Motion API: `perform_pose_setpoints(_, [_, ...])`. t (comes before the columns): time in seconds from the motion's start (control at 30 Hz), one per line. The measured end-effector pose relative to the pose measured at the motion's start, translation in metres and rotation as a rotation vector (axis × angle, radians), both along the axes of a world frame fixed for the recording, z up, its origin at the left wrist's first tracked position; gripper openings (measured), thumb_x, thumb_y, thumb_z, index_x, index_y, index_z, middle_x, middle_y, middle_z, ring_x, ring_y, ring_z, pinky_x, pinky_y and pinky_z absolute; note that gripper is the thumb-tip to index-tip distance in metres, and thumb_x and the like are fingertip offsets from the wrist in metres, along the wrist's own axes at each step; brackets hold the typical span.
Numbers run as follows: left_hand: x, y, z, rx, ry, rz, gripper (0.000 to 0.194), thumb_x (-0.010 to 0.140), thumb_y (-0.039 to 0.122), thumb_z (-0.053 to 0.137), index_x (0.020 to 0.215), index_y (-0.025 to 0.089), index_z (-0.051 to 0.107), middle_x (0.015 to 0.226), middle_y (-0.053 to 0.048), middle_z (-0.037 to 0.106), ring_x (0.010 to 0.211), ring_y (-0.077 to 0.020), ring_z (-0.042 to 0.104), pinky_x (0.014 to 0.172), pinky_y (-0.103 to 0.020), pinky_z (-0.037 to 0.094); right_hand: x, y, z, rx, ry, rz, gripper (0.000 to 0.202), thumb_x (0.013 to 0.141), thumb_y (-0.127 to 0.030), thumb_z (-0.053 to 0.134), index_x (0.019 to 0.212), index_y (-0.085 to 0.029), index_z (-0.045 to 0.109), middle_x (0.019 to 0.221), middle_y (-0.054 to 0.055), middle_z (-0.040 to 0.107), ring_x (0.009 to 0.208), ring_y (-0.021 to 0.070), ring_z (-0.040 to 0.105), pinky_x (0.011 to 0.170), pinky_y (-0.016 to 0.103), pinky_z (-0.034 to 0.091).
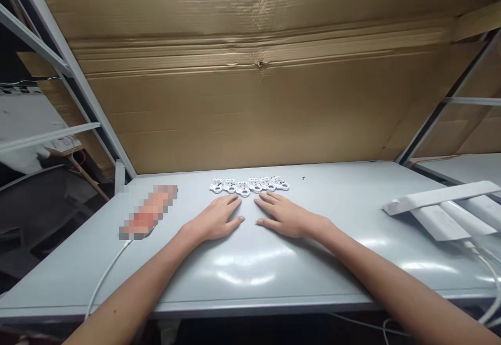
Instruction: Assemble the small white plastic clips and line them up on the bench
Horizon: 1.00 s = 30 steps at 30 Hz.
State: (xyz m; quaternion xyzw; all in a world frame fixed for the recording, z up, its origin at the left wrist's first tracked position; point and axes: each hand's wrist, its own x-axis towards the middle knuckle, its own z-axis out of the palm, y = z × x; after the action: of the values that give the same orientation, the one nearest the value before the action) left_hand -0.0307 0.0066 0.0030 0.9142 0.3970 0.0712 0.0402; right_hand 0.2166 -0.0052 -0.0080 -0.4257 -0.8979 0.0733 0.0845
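Observation:
Several flat white pieces point(243, 189), each with a round opening and small dark and red marks, lie in a row toward the back of the grey table point(250, 261). Just in front of the row, my left hand point(219, 217) rests palm down, fingers stretched out and thumb apart. To its right my right hand point(287, 215) lies flat in the same way, its fingertips close to the row. A gap separates the two hands, and neither holds anything.
A blurred-out device point(148, 213) with a white cable point(104, 277) lies at the left. White box-like objects point(446, 212) with cables sit at the right edge. Cardboard point(274, 110) stands behind the table between metal posts. A tiny dark bit point(303, 178) lies near the back.

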Motion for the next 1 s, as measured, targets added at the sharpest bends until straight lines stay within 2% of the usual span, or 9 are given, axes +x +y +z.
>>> perform_pose_setpoints(0.2, [0.0,0.001,0.002,-0.006,0.016,0.0,0.049,0.098,0.051,0.039,0.136,0.021,0.052,0.144,-0.011,0.051,0.132,-0.0302,0.047,0.108,-0.042,0.039,0.001,-0.001,-0.002,0.0,0.029,-0.006,0.074,0.095,-0.067,0.033,0.145,-0.016,0.046,0.153,0.018,0.04,0.141,0.0379,0.035,0.113,0.053,0.03])
perform_pose_setpoints(0.37, [-0.002,0.006,0.005,0.024,-0.032,-0.026,0.043,0.099,0.048,0.04,0.128,0.022,0.059,0.132,-0.009,0.062,0.119,-0.0277,0.057,0.101,-0.04,0.044,0.001,-0.001,0.0,0.014,0.011,0.005,0.073,0.095,-0.066,0.033,0.144,-0.013,0.047,0.151,0.019,0.043,0.139,0.0376,0.037,0.112,0.051,0.032])
perform_pose_setpoints(0.47, [-0.009,0.016,0.005,0.095,-0.135,0.063,0.042,0.1,0.044,0.037,0.123,0.021,0.063,0.125,-0.008,0.066,0.116,-0.0257,0.06,0.101,-0.039,0.045,0.0,-0.001,0.003,0.019,-0.005,0.008,0.072,0.095,-0.066,0.033,0.142,-0.013,0.05,0.147,0.02,0.047,0.137,0.0376,0.04,0.111,0.051,0.034])
perform_pose_setpoints(0.57, [-0.022,0.031,0.001,0.184,-0.224,0.235,0.047,0.098,0.045,0.036,0.128,0.017,0.06,0.138,-0.011,0.058,0.127,-0.0258,0.053,0.109,-0.039,0.04,0.0,-0.002,0.005,0.023,-0.011,0.006,0.072,0.095,-0.066,0.031,0.141,-0.015,0.051,0.145,0.019,0.049,0.135,0.0374,0.043,0.109,0.051,0.036])
perform_pose_setpoints(0.63, [-0.03,0.04,-0.003,0.174,-0.186,0.315,0.055,0.097,0.046,0.037,0.137,0.013,0.053,0.148,-0.015,0.047,0.136,-0.0281,0.044,0.113,-0.041,0.035,0.0,-0.002,0.005,0.021,-0.026,-0.001,0.072,0.095,-0.067,0.03,0.141,-0.015,0.051,0.145,0.018,0.05,0.134,0.0367,0.044,0.109,0.05,0.036])
perform_pose_setpoints(0.73, [-0.039,0.05,-0.008,0.108,-0.14,0.338,0.058,0.098,0.046,0.035,0.147,0.016,0.042,0.157,-0.012,0.034,0.144,-0.0276,0.034,0.116,-0.044,0.03,0.0,-0.001,0.003,0.02,-0.017,-0.007,0.071,0.095,-0.067,0.031,0.14,-0.017,0.052,0.145,0.017,0.05,0.134,0.0366,0.043,0.109,0.051,0.036])
perform_pose_setpoints(0.83, [-0.041,0.054,-0.011,0.042,-0.113,0.322,0.059,0.098,0.045,0.034,0.151,0.019,0.037,0.159,-0.01,0.03,0.146,-0.0265,0.029,0.118,-0.043,0.027,0.001,-0.001,0.001,0.01,0.021,-0.003,0.069,0.094,-0.067,0.033,0.139,-0.019,0.053,0.144,0.016,0.051,0.134,0.0374,0.043,0.109,0.051,0.036])
perform_pose_setpoints(1.0, [-0.037,0.052,-0.01,0.018,-0.112,0.334,0.055,0.098,0.041,0.034,0.148,0.021,0.042,0.157,-0.009,0.035,0.142,-0.0268,0.038,0.115,-0.041,0.032,0.0,-0.001,0.002,-0.001,0.022,-0.014,0.068,0.095,-0.066,0.034,0.14,-0.019,0.053,0.143,0.016,0.052,0.134,0.0381,0.043,0.108,0.052,0.036])
